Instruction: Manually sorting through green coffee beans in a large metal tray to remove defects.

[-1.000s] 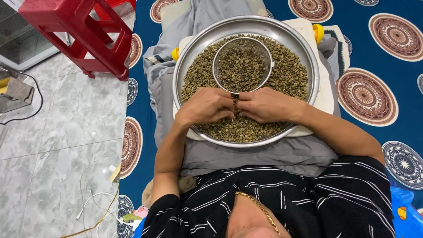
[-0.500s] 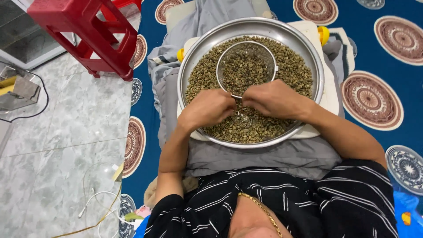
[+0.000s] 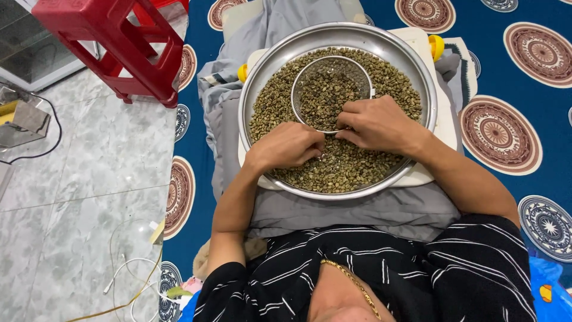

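Observation:
A wide round metal pan [image 3: 417,65] rests on my lap, filled with small greenish-brown beans [image 3: 351,170]. A wire mesh sieve [image 3: 330,89] lies on the beans in the middle, with more beans inside it. My left hand [image 3: 289,146] lies palm down on the beans at the pan's near side, fingers curled into them. My right hand [image 3: 375,122] rests beside it at the sieve's near rim, fingertips pinched among the beans. The two hands nearly touch.
The pan sits on a white tray [image 3: 444,128] with yellow knobs, over grey cloth [image 3: 357,209]. A red plastic stool [image 3: 113,42] stands at the upper left on a marble floor [image 3: 83,197]. White cables [image 3: 128,274] lie on the floor. A blue patterned mat [image 3: 518,77] spreads to the right.
Both hands have shifted a little up and right over the beans, toward the sieve's near rim. The view has drifted slightly.

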